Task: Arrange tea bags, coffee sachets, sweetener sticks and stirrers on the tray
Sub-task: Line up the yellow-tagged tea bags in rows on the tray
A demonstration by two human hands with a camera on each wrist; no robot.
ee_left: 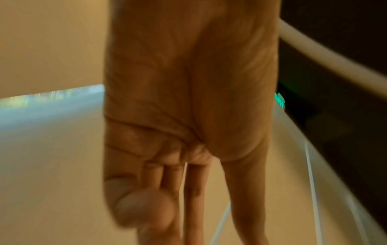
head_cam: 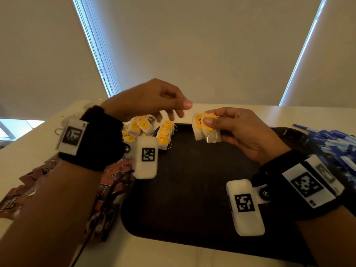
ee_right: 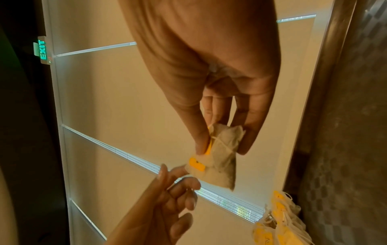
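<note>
While the tray (head_cam: 192, 180) sits mostly bare on the counter (head_cam: 28, 151), the right hand (head_cam: 244, 132) holds a small bunch of tea bags (head_cam: 205, 128) above the tray's far edge, thumb and fingertips pinching them by the yellow tags. Looks like 2 or 3 bags; exact count unclear. The left hand (head_cam: 152, 101) hovers just beside that bunch, fingers loosely curled, nothing in it; in the right wrist view its fingertips (ee_right: 165, 172) sit right next to the hanging bags, contact unclear. The left wrist view is blurred and shows only the palm.

Progress, as a judgement: early. A short row of tea bags (head_cam: 165, 135) lies at the tray's far-left corner, with more loose tea bags (head_cam: 138, 126) piled just beyond it; whether that pile is on the tray or the counter I cannot tell. Coffee sachets (head_cam: 113, 180) lie on the counter left of the tray, overlapping its left edge at most, not arranged. A blue-and-white heap (head_cam: 331, 143) lies right of the tray, likely sweetener sticks or stirrers; too blurred to say which. Left to do: finish the tea bags, then coffee, sweetener and stirrers.
</note>
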